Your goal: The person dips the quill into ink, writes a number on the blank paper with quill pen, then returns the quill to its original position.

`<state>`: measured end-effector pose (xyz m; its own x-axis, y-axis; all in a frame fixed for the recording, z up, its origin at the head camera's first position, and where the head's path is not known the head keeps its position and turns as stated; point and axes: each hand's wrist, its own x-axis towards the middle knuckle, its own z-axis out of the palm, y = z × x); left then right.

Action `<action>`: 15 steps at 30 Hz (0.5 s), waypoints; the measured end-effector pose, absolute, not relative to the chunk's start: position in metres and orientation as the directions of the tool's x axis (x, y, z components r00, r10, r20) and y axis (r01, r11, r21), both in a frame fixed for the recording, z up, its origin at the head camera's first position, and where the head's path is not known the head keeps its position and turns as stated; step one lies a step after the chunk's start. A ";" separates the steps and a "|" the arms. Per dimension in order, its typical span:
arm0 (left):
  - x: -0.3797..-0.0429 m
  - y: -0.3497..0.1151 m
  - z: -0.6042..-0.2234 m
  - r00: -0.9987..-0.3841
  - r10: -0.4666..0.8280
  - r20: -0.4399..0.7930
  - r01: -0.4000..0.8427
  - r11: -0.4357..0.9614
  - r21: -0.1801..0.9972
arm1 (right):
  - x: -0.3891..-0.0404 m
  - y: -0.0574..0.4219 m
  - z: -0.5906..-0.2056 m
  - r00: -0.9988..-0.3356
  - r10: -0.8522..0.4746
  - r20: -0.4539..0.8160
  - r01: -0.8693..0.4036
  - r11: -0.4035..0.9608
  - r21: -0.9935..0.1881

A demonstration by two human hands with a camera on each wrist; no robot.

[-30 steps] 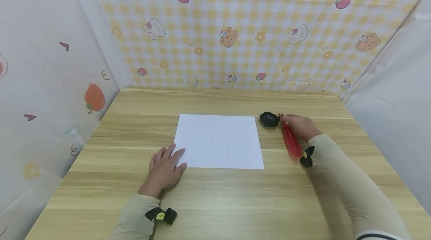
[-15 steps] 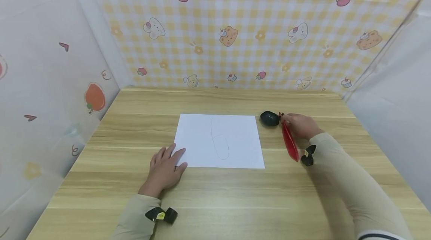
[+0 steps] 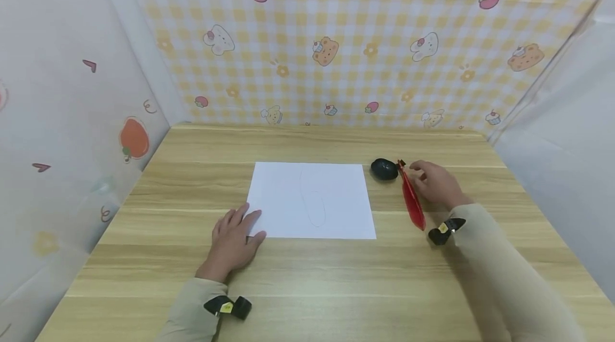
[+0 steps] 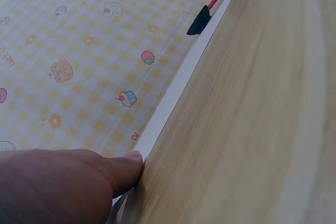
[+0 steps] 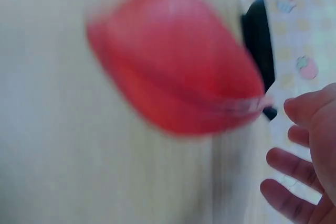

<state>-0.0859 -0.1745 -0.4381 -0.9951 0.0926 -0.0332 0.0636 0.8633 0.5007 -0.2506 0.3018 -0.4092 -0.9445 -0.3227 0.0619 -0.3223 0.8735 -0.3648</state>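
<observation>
Near the middle of the table, a white sheet of paper (image 3: 278, 198) bears a thin, faint curved line with a loop. My left hand (image 3: 235, 240) rests with spread fingers on its lower left corner; the thumb (image 4: 126, 171) shows at the paper's edge in the left wrist view. To the right of the sheet sits a glossy black oval base (image 3: 384, 169), with a red feather pen (image 3: 413, 203) at its right side, whose feather slants toward me. Beside the feather, my right hand (image 3: 437, 184) has its fingers loosely bent, apart from the pen and holding nothing.
The pale wooden table (image 3: 317, 283) ends at a yellow checked cloth backdrop (image 3: 288, 38). White sheeting hangs at the left (image 3: 62, 118) and at the right. A black camera strap is on each wrist.
My right hand has let go of the feather pen's upper end and drawn away a little to the right. The pen stays beside the black base. My left hand has not moved.
</observation>
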 end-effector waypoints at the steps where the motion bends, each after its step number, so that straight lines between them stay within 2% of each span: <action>1: -0.086 -0.175 -0.439 -0.996 0.089 -0.028 0.063 0.863 0.501 | -0.247 0.300 -0.408 -0.952 -0.301 0.060 -0.300 0.871 -0.390; 7: -0.086 -0.176 -0.440 -0.997 0.081 -0.006 0.067 0.864 0.499 | -0.221 0.285 -0.402 -0.978 -0.195 0.072 -0.204 0.841 -0.501; 15: -0.084 -0.178 -0.438 -0.997 0.070 0.030 0.076 0.862 0.501 | -0.181 0.270 -0.407 -0.963 -0.105 0.248 -0.221 0.836 -0.502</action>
